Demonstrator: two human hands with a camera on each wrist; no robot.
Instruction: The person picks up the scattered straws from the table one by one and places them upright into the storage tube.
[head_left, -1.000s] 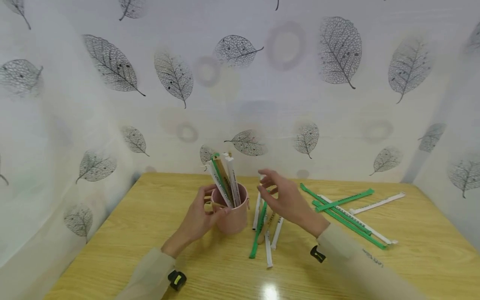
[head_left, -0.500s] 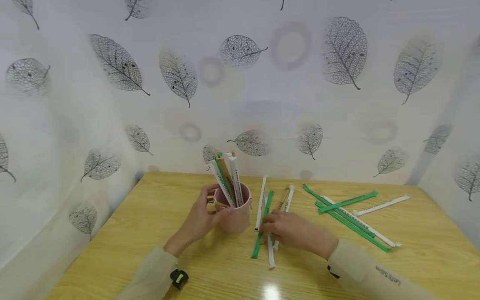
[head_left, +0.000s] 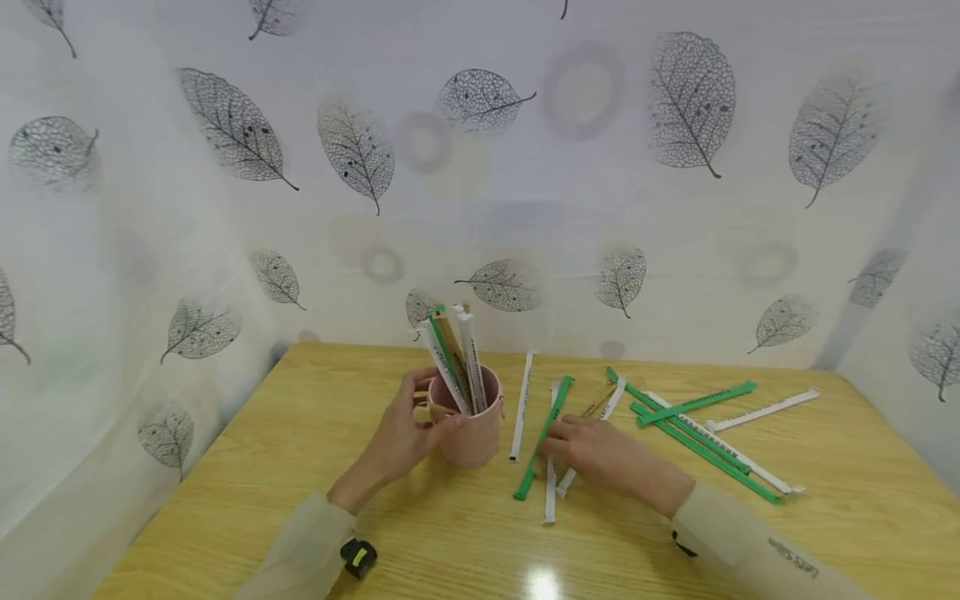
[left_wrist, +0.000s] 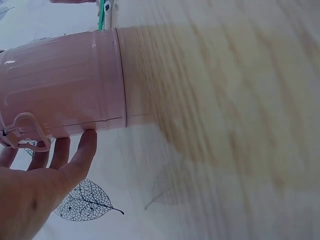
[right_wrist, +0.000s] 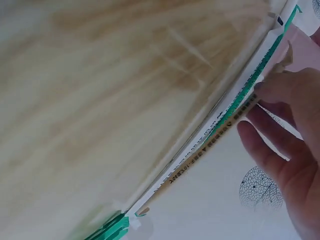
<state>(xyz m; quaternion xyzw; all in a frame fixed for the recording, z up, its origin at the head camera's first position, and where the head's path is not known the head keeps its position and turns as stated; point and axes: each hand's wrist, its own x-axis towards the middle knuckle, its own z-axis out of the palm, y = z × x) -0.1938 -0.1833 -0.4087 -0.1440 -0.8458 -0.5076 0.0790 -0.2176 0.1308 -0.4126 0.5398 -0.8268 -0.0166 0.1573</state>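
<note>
Since half a second ago, the right grip (head_left: 592, 454) has slid a little away from the cup, and the brown straw (right_wrist: 197, 155), the green straw (head_left: 553, 417) and two white ones have shifted with it; the left grip (head_left: 408, 433) and the pink cup (head_left: 470, 442) stay put.

That brown straw lies at the right grip's fingertips, which appear to pinch it near one end. It should be very light, stiff along its length, and its smooth paper sleeve may slip or crease if squeezed hard; a gentle pinch near the middle would balance it best. Just left of these fingertips lies the green straw, and a white straw (head_left: 551, 492) sticks out below them. Farther left, towards the cup, is a lone white straw (head_left: 522, 408). Right of the grip, well apart, lies a crossed pile (head_left: 701, 447) on the bench (head_left: 450, 533).

The left grip is wrapped round the pink cup, thumb at the front; inside lean several standing straws (head_left: 472, 367). The cup looks rigid and easy to steady by its wall.

The right wrist view reveals the brown straw's printed length, mostly covered by the hand in the head view. The left wrist view shows the cup's wire loop (left_wrist: 41, 129) and the fingers against its wall, but not the straws inside.
</note>
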